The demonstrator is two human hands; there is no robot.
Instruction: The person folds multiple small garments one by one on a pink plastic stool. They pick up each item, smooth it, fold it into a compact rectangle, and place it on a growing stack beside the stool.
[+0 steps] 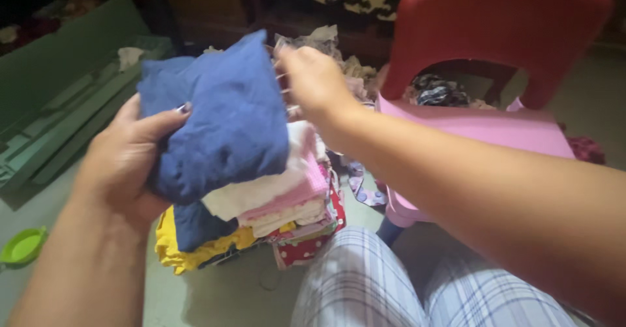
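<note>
The person sits low on the floor [222, 294], plaid-trousered knee [365, 281] drawn up at the bottom of the view. The left hand [124, 164] is closed around the left side of a folded blue cloth [218, 118], thumb pressed on its front face, holding it tilted just above a stack of folded clothes [274, 216]. That stack rests on the floor in front of the knee: cream and pink pieces on top, then dark blue, yellow and a red dotted piece at the bottom, all folded flat. I'd judge these as the finished part, at least 6 pieces deep.

The right hand [313, 79] reaches past the blue cloth's upper right corner, fingers curled together as if pinching at something; I cannot tell whether it grips the cloth's far edge or the crumpled pale fabric [326, 43] behind it.

What looks undone: loose, unfolded garments heaped on the floor behind the stack and more crumpled, dark patterned fabric [437, 92] on the seat of the pink chair [495, 128], under the red chair [495, 27] stacked onto it. So the folding seems partway through.

A green bowl [23, 245] lies at the floor's left edge, near green boards [72, 99].
</note>
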